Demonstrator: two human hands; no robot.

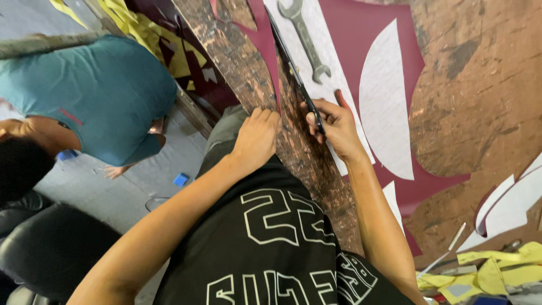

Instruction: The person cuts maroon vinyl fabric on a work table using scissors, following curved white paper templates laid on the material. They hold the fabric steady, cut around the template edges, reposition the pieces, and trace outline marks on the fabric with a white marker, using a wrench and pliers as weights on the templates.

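at a worn wooden table (480, 85), the right hand (337, 127) is closed around the handles of black scissors (293, 73), whose long blades point away from the person along the edge of a maroon sheet (361, 34). the blades look nearly closed, lying where the sheet meets the scarred wood. the left hand (257, 138) rests knuckles up at the table's near edge, fingers curled and pressed down just beside the scissors; whether it pinches anything cannot be told. a grey wrench (305, 39) lies on a white strip (324, 73) that runs under the right hand, just beyond the blades. beside it, a white half-moon piece (387, 101) sits on the maroon sheet. further right, more white curved pieces (508, 206) lie on the wood, and yellow scraps (491, 271) are piled near the right elbow. the person wears a black shirt (265, 248) with white outlined print. to the left, apart from the table, another person in a teal shirt (107, 96) bends over the grey floor (107, 192), where a small blue object (180, 179) lies. a black chair (51, 248) stands at the lower left.
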